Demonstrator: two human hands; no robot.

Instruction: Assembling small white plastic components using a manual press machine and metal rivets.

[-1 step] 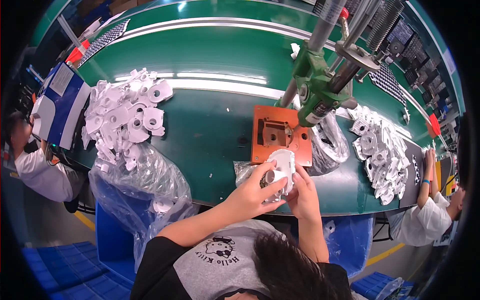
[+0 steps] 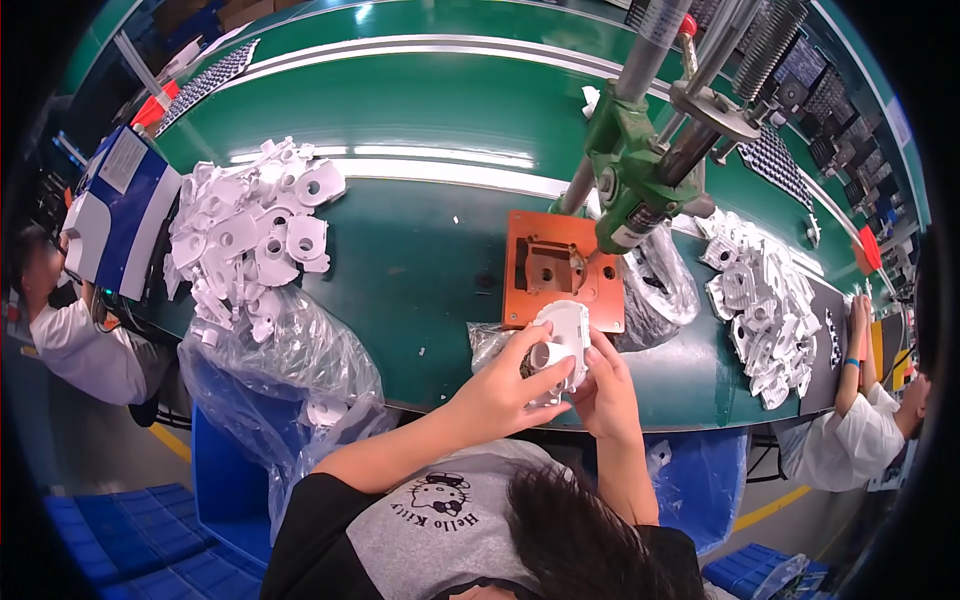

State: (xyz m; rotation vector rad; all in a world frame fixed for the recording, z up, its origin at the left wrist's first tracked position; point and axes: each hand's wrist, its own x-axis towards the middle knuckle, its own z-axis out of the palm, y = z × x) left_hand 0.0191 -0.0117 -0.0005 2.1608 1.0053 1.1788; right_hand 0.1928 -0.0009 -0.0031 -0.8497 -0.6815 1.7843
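Observation:
A white molded plastic housing with a round collar is held up between both hands, just in front of the orange fixture plate. My left hand closes its thumb and fingers around the collar side. On the right edge of the same housing, my right hand grips with its fingers bent. Part of the housing is covered by the fingers. Above the fixture hangs the green head of a lever press, apart from the housing.
White plastic parts form a heap at left and another pile at right. A clear plastic bag drapes into a blue bin. A blue-and-white machine stands far left. People sit at both sides, one with a hand near the right pile.

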